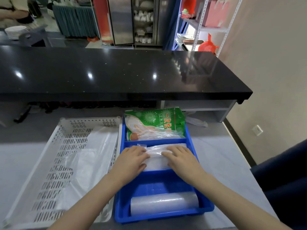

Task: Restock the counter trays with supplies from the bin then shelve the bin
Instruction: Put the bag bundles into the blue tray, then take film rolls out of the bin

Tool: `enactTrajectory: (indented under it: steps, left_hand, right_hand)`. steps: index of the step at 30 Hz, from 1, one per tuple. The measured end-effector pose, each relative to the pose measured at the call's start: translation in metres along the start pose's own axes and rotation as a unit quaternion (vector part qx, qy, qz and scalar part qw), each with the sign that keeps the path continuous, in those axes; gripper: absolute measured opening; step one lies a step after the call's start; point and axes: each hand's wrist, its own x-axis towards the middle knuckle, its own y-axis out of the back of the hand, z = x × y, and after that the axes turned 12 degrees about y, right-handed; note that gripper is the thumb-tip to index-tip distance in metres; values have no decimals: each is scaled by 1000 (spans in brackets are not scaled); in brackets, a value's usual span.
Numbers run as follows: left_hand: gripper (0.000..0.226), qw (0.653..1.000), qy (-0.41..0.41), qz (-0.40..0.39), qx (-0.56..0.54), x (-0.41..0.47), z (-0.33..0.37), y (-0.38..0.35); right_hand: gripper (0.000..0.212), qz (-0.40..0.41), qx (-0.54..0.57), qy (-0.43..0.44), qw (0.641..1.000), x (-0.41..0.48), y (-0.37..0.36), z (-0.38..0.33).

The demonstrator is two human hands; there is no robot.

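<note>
A blue divided tray (164,214) stands on the grey counter in front of me. Its far compartment holds a green pack of disposable gloves (154,124). In the middle compartment lies a flat stack of clear plastic bags (157,156). My left hand (132,159) and my right hand (181,157) both rest flat on that stack, fingers spread, pressing it from either side. The near compartment holds a roll of clear plastic bags (164,205). To the left stands a white perforated bin (54,165) with clear plastic sheets lying inside.
A raised black countertop (116,72) runs across behind the tray, with an open shelf under it at the right. A metal shelving rack (199,25) stands at the back right by the wall. A stack of white plates (15,31) and a person are at the far left.
</note>
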Motion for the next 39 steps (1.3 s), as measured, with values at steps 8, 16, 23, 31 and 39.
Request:
enactTrajectory:
  steps: [8,16,23,31,39]
  left_hand:
    - [38,997,67,-40,21,0,3,-15]
    - [32,968,185,107,-132,-63,-5,13]
    - [24,908,347,201,-118,-205,-49,35]
    - [26,813,514,247,-113,-398,-107,38]
    - [26,599,740,190,-239,-604,-148,-31]
  right_hand:
    - [52,-74,81,-39,993,16,-5,9]
    - [42,18,56,52,997,33,25,-26]
    - [36,2,200,255,946,82,36,-189]
    - [27,-87,149,450,876,96,3,-384]
    - [34,-210,104,507,830,93,-85,-538]
